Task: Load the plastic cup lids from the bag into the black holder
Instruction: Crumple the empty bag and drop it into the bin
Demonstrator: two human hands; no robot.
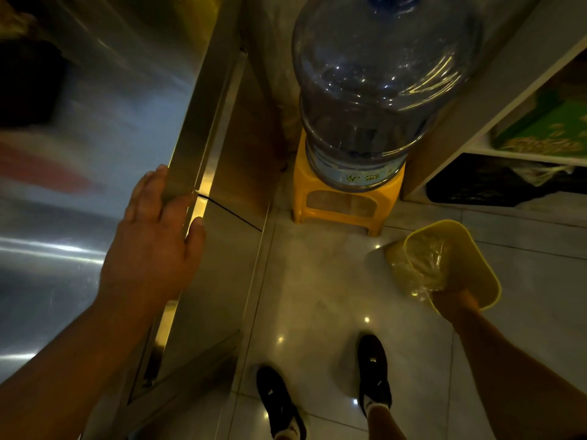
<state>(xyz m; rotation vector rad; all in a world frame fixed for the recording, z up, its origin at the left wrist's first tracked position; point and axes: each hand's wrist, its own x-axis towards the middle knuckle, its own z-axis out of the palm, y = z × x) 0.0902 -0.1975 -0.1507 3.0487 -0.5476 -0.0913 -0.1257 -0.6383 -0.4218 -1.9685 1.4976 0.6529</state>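
1. clear plastic bag (424, 265) sits crumpled inside the yellow bin (476, 265), no clear long axis.
2. right hand (451, 300) reaches into the bin, fingers hidden; grip cannot be told.
3. left hand (152, 242) rests flat, released, on the steel table (95, 122) edge.

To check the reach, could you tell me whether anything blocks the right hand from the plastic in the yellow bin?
Nothing visible does: the right hand is inside the bin, against the plastic.

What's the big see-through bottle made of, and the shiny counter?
The water bottle looks like clear bluish plastic: you can see through it, with glossy glints. The counter looks like brushed stainless steel: grey, streaky reflections and a folded metal edge.
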